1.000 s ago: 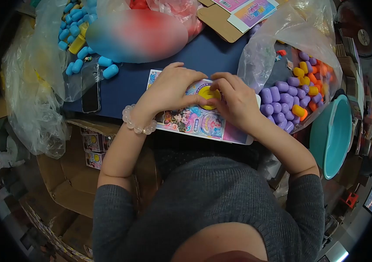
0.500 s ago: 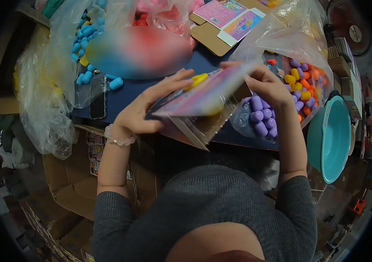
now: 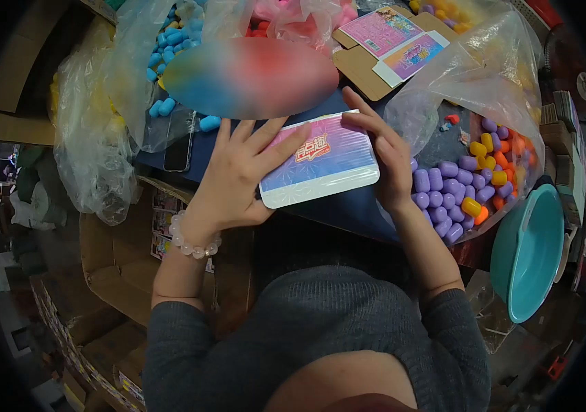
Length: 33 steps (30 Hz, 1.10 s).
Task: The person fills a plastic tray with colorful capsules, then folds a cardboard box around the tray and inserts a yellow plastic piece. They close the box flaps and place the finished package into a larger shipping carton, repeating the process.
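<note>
A pink, purple and blue printed box (image 3: 320, 161) with a pale flap along its near edge is between my hands over the table's front edge. My left hand (image 3: 241, 168), with a beaded bracelet at the wrist, grips its left side, fingers lying over the top. On the right side, my right hand (image 3: 386, 151) holds the box with its fingers at the far right corner. Purple capsules (image 3: 444, 196) lie just right of my right hand, beside yellow and orange ones. The inside of the box is hidden.
Blue capsules (image 3: 169, 41) and a phone (image 3: 178, 147) lie at the left. Flattened printed cartons (image 3: 382, 41) are at the back. Clear plastic bags (image 3: 471, 65) spread at the right. A teal basin (image 3: 526, 254) stands right, an open cardboard box (image 3: 118, 264) lower left.
The box has turned from a tilted, open-sided pose to lying with its printed face up. My left hand has moved over its top, and my right hand has shifted down its side.
</note>
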Each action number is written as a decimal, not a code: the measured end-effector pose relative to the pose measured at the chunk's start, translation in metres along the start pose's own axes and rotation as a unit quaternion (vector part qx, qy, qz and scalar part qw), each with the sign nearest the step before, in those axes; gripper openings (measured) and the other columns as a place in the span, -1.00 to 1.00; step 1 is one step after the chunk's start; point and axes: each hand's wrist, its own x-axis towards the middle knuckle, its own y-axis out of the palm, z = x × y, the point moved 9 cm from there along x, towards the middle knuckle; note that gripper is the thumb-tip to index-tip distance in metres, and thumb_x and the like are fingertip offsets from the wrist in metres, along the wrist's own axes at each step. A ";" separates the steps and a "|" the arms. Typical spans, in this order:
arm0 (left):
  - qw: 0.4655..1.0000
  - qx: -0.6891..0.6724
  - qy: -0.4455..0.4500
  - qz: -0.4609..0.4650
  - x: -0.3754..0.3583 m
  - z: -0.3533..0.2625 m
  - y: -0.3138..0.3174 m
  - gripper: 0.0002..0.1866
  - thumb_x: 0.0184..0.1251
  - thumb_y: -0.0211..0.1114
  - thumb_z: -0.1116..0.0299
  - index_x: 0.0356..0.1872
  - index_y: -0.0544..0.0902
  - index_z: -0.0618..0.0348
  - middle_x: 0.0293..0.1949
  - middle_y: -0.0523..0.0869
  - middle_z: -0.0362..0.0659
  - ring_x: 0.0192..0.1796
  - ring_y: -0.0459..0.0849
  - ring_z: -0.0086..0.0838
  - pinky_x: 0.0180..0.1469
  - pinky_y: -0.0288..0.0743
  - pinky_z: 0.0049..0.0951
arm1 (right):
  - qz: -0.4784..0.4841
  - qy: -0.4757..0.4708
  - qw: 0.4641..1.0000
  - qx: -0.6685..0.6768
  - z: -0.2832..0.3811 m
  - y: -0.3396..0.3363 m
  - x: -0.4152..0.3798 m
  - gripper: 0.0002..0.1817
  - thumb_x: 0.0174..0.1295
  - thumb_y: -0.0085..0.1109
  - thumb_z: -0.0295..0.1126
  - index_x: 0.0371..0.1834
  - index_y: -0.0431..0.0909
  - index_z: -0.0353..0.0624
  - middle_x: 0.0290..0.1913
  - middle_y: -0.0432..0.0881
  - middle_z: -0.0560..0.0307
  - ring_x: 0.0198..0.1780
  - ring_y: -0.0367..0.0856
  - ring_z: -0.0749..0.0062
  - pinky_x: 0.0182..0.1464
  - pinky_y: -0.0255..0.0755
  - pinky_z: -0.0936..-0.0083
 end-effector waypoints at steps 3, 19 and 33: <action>0.999 0.045 0.004 0.023 -0.006 -0.010 -0.008 -0.10 0.18 0.22 -0.22 0.46 0.30 0.12 0.48 0.26 0.05 0.53 0.15 0.05 0.52 -0.21 0.16 | 0.140 -0.113 0.950 -0.256 0.026 0.012 -0.004 -0.44 0.31 0.10 -0.16 0.31 0.46 -0.24 0.50 0.17 -0.23 0.36 0.41 0.08 0.36 0.25 0.25; 0.996 0.041 -0.031 0.076 -0.003 -0.018 0.000 -0.26 0.34 0.20 0.03 0.46 0.26 0.20 0.34 0.38 0.11 0.37 0.36 -0.02 0.41 0.10 0.05 | 0.256 -0.037 0.848 -0.462 0.039 0.027 0.005 -0.52 0.23 0.26 -0.13 0.26 0.57 0.36 0.46 0.17 -0.23 0.34 0.41 -0.19 0.23 0.47 0.05; 0.971 -0.153 0.086 -0.161 -0.110 -0.058 0.052 -0.37 0.10 0.46 0.13 0.24 0.50 -0.09 0.18 0.51 -0.04 0.24 0.48 -0.25 0.16 0.35 -0.15 | 0.289 -0.140 0.763 -0.561 0.018 0.022 -0.105 -0.27 0.03 0.39 -0.42 0.35 0.40 0.27 0.38 0.27 -0.12 0.41 0.29 -0.25 0.39 0.28 0.00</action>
